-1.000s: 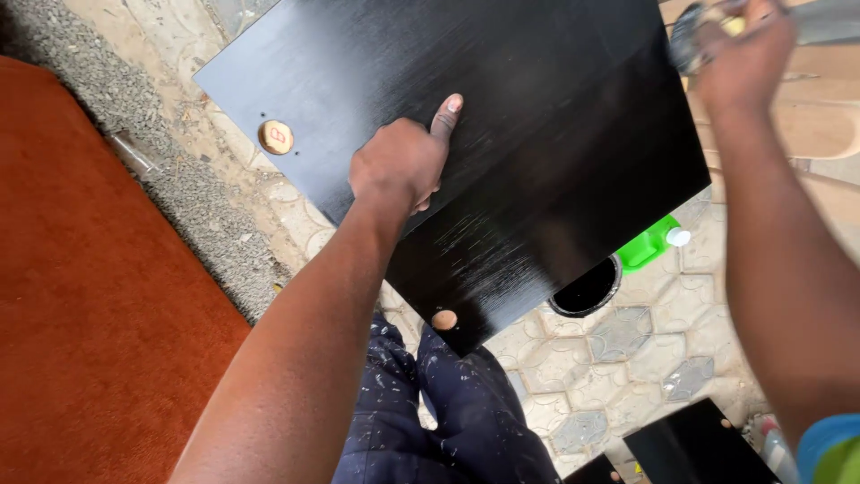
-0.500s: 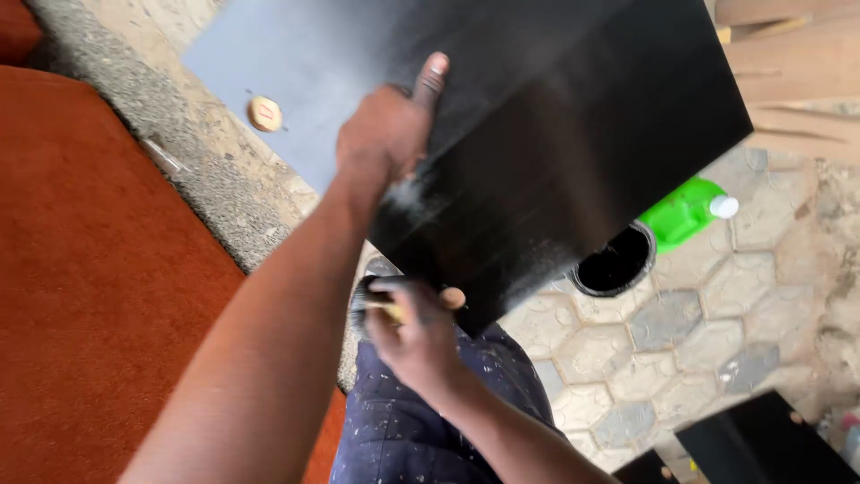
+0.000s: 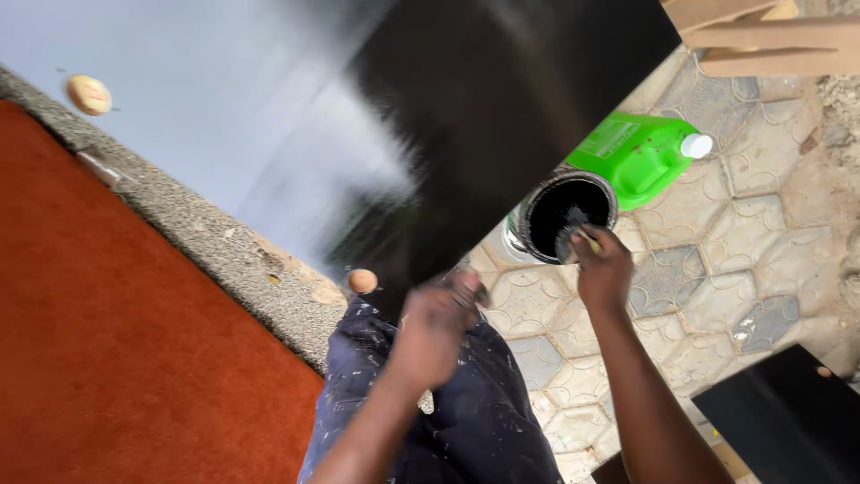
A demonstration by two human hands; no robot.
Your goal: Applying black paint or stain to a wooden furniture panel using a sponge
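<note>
A large glossy black-painted board (image 3: 502, 116) fills the upper part of the head view, its left half shining with pale reflected light. My left hand (image 3: 437, 324) is curled at the board's near lower corner, gripping its edge. My right hand (image 3: 602, 269) is closed on a paintbrush (image 3: 573, 238), whose bristles sit in an open can of black paint (image 3: 566, 213) just beyond the board's right edge. Two round wooden knobs (image 3: 89, 94) (image 3: 362, 280) show at the board's left and bottom.
A green plastic jug (image 3: 638, 154) with a white cap lies behind the can. A red surface (image 3: 107, 358) and a rough concrete kerb (image 3: 224, 246) run along the left. Patterned paving (image 3: 717, 269), another black panel (image 3: 788, 421), wooden pieces (image 3: 752, 36) and my paint-speckled trousers (image 3: 466, 421) surround me.
My left hand slid from the board's face to its near corner. My right hand came down from the upper right, passed my lap and reached into the paint can. The view moved closer to the board.
</note>
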